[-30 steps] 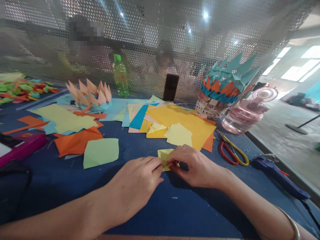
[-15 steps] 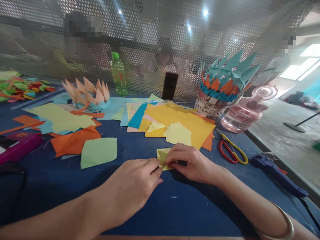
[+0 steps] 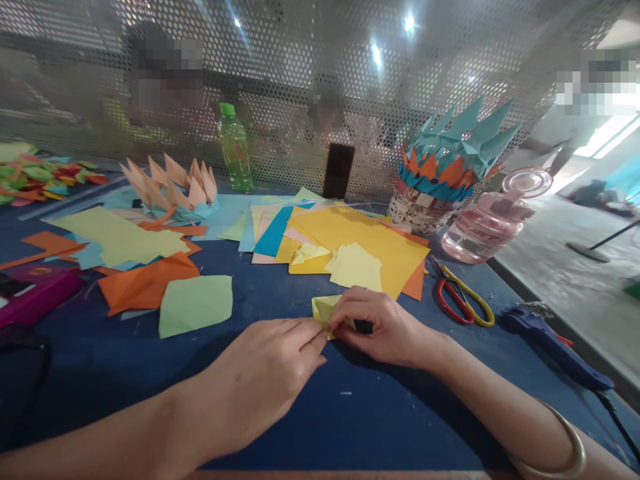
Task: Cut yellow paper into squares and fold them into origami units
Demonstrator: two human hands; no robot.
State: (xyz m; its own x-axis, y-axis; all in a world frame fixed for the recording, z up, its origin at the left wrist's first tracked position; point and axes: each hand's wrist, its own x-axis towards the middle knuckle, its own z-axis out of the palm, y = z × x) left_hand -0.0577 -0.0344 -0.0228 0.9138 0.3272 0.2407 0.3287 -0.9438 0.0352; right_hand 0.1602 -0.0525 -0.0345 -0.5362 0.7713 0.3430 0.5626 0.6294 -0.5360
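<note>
A small folded piece of yellow paper lies on the blue table in front of me. My left hand pinches its near left edge with thumb and fingertips. My right hand has its fingers curled and pressed on the paper's right side, covering most of it. A ring shows on my right hand and a bangle on that wrist.
Loose coloured sheets lie just beyond my hands, a green piece and orange paper to the left. Red-and-yellow scissors, a blue glue gun, a pink bottle, a folded-paper crown and a green bottle stand around. A perforated screen backs the table.
Both hands have stayed on the yellow paper. My right hand's fingers have shifted slightly left over it, covering more of the piece; the view has tilted a little.
</note>
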